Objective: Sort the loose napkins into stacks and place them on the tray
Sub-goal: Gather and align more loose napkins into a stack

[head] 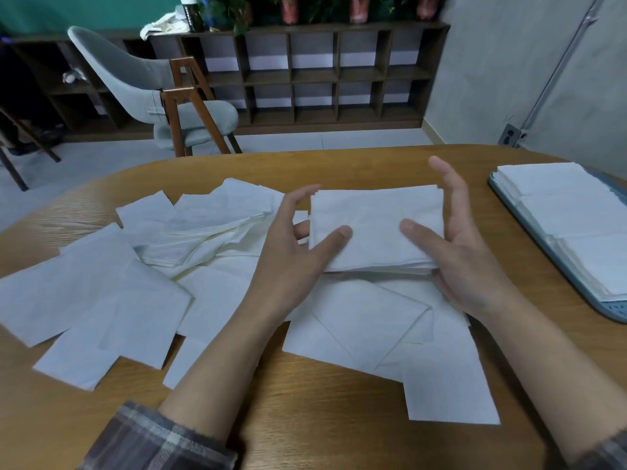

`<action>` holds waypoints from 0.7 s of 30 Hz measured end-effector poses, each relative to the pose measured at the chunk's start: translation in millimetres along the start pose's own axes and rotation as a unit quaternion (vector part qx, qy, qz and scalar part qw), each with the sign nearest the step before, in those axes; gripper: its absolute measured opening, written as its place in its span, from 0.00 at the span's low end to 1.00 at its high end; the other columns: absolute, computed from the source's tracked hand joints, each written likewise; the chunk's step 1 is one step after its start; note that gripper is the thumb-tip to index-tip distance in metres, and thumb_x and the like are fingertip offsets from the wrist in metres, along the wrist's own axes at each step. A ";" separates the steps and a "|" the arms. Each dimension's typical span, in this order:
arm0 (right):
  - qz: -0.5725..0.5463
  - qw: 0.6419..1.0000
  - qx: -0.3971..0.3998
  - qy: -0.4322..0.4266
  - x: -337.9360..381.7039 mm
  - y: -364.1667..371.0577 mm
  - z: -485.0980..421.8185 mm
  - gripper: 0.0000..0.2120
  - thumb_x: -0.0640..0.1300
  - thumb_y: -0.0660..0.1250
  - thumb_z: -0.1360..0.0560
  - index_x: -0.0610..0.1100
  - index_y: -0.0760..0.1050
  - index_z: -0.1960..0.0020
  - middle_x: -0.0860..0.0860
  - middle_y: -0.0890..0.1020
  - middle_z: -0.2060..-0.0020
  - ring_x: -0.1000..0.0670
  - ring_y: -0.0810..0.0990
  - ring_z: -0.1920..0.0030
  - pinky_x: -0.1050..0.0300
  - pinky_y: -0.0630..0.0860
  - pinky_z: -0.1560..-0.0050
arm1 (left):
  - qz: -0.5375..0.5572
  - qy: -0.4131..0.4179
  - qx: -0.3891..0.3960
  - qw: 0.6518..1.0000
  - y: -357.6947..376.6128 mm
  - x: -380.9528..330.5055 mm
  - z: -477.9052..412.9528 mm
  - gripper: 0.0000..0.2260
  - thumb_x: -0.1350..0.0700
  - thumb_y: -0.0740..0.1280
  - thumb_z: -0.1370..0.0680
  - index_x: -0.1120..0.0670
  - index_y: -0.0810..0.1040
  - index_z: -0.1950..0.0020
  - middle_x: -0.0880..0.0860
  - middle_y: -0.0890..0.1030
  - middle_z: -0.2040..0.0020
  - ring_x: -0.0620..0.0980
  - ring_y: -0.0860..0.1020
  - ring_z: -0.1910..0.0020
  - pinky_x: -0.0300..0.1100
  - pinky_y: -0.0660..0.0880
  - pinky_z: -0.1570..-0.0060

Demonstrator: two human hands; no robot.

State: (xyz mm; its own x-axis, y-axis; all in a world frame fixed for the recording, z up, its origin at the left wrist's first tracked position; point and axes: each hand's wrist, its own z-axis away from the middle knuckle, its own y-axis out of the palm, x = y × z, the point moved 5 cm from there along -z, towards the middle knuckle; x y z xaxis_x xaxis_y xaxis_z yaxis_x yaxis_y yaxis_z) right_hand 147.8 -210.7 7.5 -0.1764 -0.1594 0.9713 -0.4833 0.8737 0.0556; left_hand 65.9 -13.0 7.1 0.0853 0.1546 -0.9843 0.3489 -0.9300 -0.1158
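Now the napkin stack (376, 218) is held mid-table over the loose napkins (101, 293) — left hand (291, 252) and right hand (464, 262) each pinching a side, thumbs on top; tray (612, 308) with neat stacks (570, 212) at right.

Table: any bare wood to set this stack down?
Bare: the strip between the right hand and the tray; the near edge between the forearms; the far edge beyond the loose napkins. Crowded: centre and left, also under the held stack; the tray's visible part is filled.

neat napkin stack (373, 228) above scattered napkins (101, 293); tray (614, 308) stacked.
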 end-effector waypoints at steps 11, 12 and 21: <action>0.075 0.996 0.031 0.032 -4.8 -10.8 -0.9 0.15 0.39 0.73 0.22 0.51 0.85 0.38 0.59 0.85 0.38 0.58 0.81 0.34 0.60 0.75 0.36 | -0.090 0.076 0.024 0.993 9.1 1.4 2.0 0.29 0.50 0.75 0.20 0.40 0.65 0.23 0.31 0.79 0.39 0.35 0.80 0.39 0.38 0.80 0.43; 0.125 0.992 0.013 0.007 -2.2 -11.1 -1.0 0.15 0.38 0.73 0.22 0.51 0.85 0.38 0.62 0.85 0.39 0.62 0.79 0.34 0.66 0.73 0.36 | -0.124 0.099 0.003 0.987 10.5 1.9 4.1 0.30 0.49 0.76 0.21 0.40 0.66 0.24 0.36 0.78 0.36 0.38 0.78 0.36 0.39 0.78 0.39; 0.180 0.983 -0.022 -0.038 -6.2 -14.8 -3.6 0.14 0.35 0.72 0.21 0.47 0.84 0.38 0.62 0.86 0.41 0.63 0.79 0.35 0.73 0.70 0.37 | -0.322 0.275 0.182 0.887 58.3 4.7 35.7 0.21 0.40 0.80 0.29 0.48 0.78 0.43 0.43 0.76 0.49 0.44 0.74 0.49 0.47 0.74 0.47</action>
State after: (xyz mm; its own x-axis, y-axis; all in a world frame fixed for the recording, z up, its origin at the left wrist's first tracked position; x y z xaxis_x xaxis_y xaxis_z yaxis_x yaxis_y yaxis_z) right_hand 159.2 -221.0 1.5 -0.3933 0.1322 0.9098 -0.3411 0.8980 -0.2780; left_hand 53.3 -78.4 -9.1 0.4552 0.7393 -0.4962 0.1743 -0.6205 -0.7646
